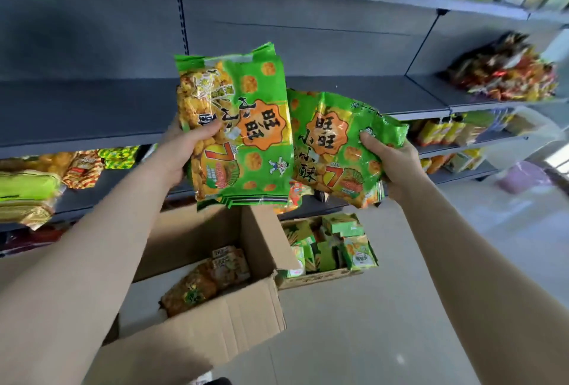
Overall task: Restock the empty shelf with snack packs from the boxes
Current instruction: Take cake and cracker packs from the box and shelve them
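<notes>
Arms outstretched, left hand (181, 155) around left pack (246, 113), right hand (395, 164) around right pack (332, 141)

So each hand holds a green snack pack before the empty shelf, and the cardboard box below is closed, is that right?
Not quite: the head view shows the cardboard box open. The left hand does hold the left green pack and the right hand the right green pack, before the empty shelf.

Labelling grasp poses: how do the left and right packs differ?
Left pack stands nearly upright, higher; right pack tilts, lower. Left pack overlaps right pack's edge. The left hand holds left pack smooth; the right hand crumples right pack's corner. Both share the green design.
</notes>
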A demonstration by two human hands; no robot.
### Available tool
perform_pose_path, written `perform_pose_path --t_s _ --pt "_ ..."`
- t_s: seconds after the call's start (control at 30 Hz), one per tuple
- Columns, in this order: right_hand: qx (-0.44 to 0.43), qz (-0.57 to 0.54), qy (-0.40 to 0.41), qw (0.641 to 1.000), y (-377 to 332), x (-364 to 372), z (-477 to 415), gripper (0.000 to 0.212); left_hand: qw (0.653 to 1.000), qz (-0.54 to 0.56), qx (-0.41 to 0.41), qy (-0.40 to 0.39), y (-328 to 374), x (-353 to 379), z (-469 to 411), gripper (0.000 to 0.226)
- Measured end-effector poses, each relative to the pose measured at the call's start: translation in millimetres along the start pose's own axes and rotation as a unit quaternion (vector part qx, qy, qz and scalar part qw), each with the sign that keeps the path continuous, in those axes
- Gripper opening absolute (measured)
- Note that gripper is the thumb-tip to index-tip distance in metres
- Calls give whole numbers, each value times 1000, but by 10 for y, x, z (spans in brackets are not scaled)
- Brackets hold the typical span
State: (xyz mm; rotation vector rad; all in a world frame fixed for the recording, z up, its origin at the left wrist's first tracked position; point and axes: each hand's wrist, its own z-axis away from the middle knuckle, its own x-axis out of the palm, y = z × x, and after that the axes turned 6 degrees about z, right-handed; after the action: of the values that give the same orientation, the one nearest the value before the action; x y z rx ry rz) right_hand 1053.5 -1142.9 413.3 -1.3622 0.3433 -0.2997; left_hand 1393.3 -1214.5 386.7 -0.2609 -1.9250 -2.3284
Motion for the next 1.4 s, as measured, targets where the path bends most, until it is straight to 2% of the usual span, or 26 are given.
perform_pose_path --t_s 0.2,0.37,0.47,0.6,0.77,0.93,1.03,1.17,1.2,1.3,1.37,1.4 --pt "-87 -10 -14 996 -751 50 -486 49 996 8 90 20 828 187 -244 68" --pt "-124 -48 -32 991 -1262 234 -894 48 987 30 148 51 1313 179 -533 53" --pt "-134 -64 -50 988 -1547 369 -1112 42 984 42 161 65 1555 137 -740 55" --pt "-152 -80 -46 984 -1890 539 -1401 44 980 53 171 86 1913 98 -1032 60" --pt "-149 -132 -54 979 -2266 786 -1813 38 978 52 182 82 2294 105 -1329 71" --pt "-143 -164 -66 974 -2680 1038 -2461 36 973 81 188 109 2570 230 -1643 61" --pt "-143 -175 -60 972 -2919 1204 -2944 47 967 100 193 132 2675 346 -1885 55" --pt "-160 -133 -99 973 -3166 1522 -3661 99 959 116 187 179 2768 491 -2270 52" --pt "-161 -119 -106 974 -3216 1630 -3901 104 956 115 189 192 2781 502 -2368 55" --pt "-165 -108 -133 971 -3299 1972 -4568 81 947 117 200 222 2797 487 -2608 61" --pt "-151 -100 -150 972 -3341 2161 -4643 91 943 114 205 236 2786 480 -2714 59" --pt "-150 -108 -160 970 -3333 2251 -4796 89 941 112 207 242 2778 470 -2763 59"
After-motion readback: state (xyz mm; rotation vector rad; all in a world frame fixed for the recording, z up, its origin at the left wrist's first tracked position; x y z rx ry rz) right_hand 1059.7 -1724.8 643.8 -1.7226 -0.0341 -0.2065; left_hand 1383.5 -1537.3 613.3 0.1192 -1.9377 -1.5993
